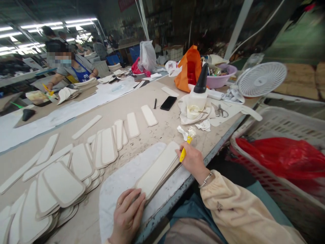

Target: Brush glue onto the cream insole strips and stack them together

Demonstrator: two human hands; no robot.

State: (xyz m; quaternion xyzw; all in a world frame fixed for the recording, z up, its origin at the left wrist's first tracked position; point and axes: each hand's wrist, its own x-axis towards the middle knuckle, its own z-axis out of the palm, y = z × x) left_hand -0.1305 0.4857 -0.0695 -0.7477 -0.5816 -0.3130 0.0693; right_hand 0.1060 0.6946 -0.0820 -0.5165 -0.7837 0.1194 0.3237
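Note:
A yellow-handled brush [183, 153] is gripped in my right hand [194, 159], its whitish, clumped head pointing away from me. Fingers of that same hand also touch the far end of a small stack of long pale panels [157, 166]. At the near end, my left hand [128, 210] holds the stack's edge, its fingers bent and close together; the thumb is hidden. Beneath the stack lies a white sheet [111, 183] on the table. Beyond the brush stands a white container [196, 103] with a black conical top, crumpled white scraps [203, 125] beside it.
Fanned piles of pale panels [63, 183] cover the left. Farther back are a phone [168, 103], scissors [221, 111], an orange bag [186, 67], a purple basin [220, 79] and a white fan [262, 79]. A basket [243, 145] stands right. A co-worker [76, 67] works across the table.

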